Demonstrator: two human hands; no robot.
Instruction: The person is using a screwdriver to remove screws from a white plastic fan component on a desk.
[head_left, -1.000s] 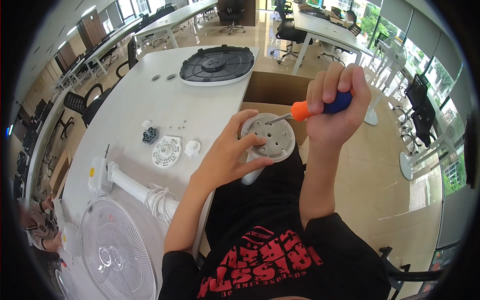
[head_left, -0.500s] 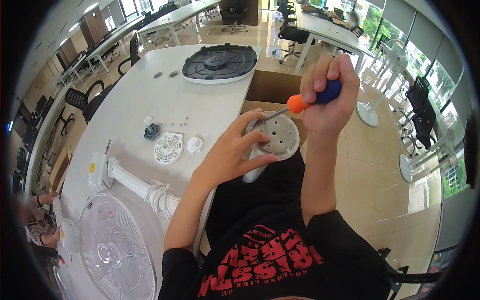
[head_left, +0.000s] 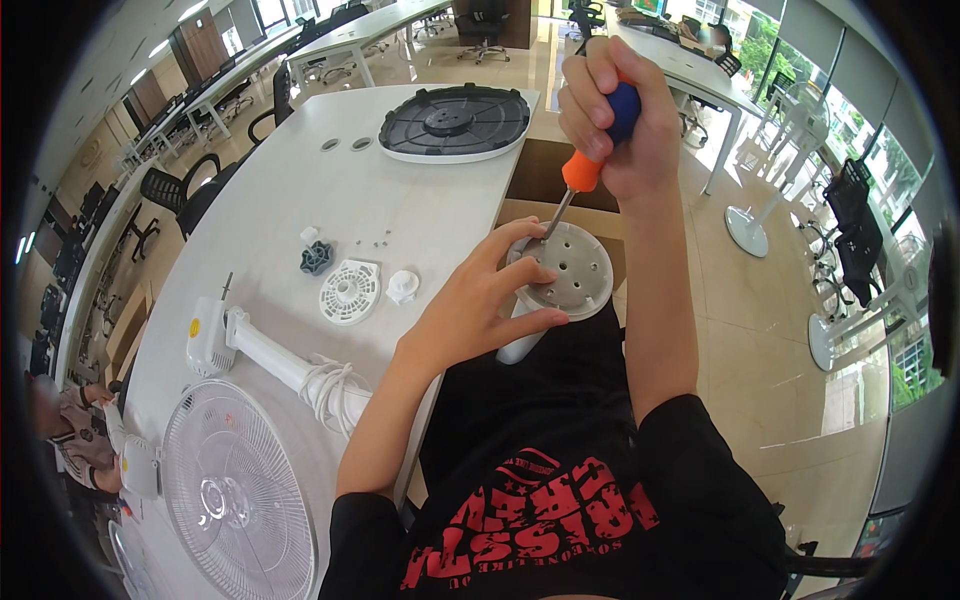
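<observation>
My right hand [head_left: 648,135] is wrapped round the orange and blue handle of a screwdriver [head_left: 581,172]. Its metal shaft slants down, the tip touching the upper left part of a round, pale fan part [head_left: 580,288] with several holes in its flat face. My left hand [head_left: 460,300] grips this part from the left, fingers spread over its rim and face. A white tubular section below it runs toward my lap. On the table beside my left arm lie a white slotted disc [head_left: 350,292], a small white knob [head_left: 403,287] and a dark star-shaped knob [head_left: 317,258].
A black-and-white oval base [head_left: 455,123] rests on the white table [head_left: 260,180] at the back. Small screws [head_left: 375,243] lie nearby. At left are a fan motor with pole [head_left: 270,350] and a fan grille [head_left: 235,490]. An open cardboard box [head_left: 560,170] stands beyond my hands.
My right hand has swung left and up, bringing the screwdriver to a steeper angle, its tip still at the round part. My left hand keeps its hold. The whole view has shifted slightly.
</observation>
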